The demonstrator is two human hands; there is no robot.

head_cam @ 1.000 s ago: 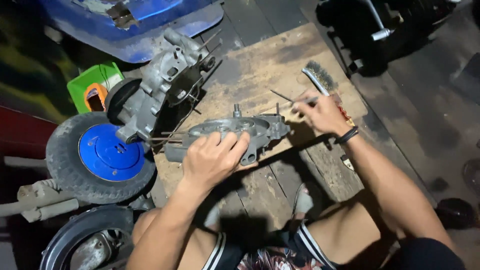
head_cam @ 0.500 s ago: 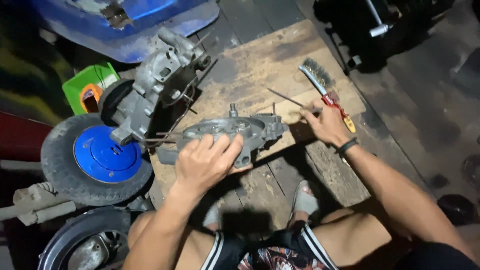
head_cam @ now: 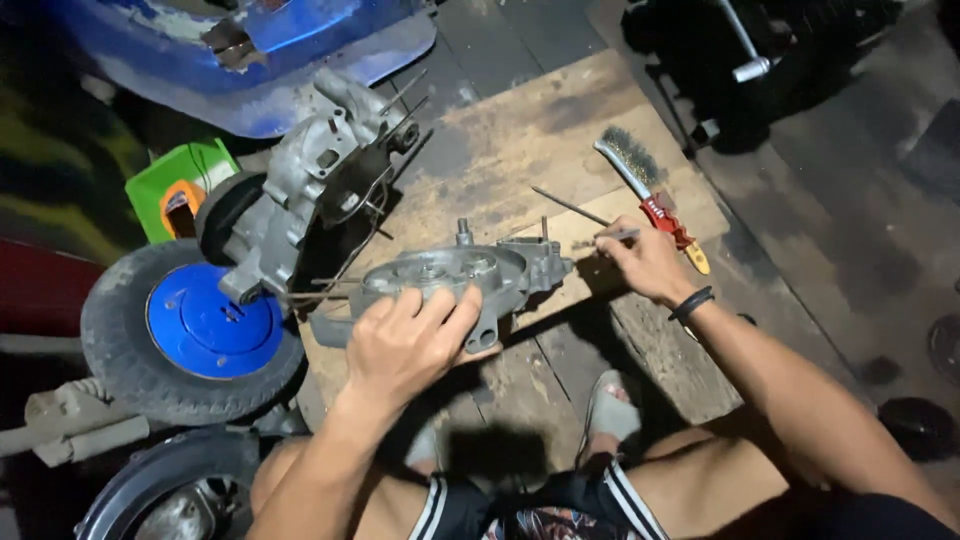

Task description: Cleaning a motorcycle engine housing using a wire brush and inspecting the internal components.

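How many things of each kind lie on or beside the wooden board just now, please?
Engine case halves: 2, one under the left hand at, one leaning at
Wire brushes: 1
Thin metal rods: 2, one lying on the wooden board at, one in the right hand at
Wheels with blue hubs: 1
Total: 6

Light falls from above onto the middle, where the wooden board (head_cam: pixel 560 130) is brightest; the far right, far left and near corners sink into deep shadow; the hands cast dark shadows toward the near side; focus slightly soft, edges murky.
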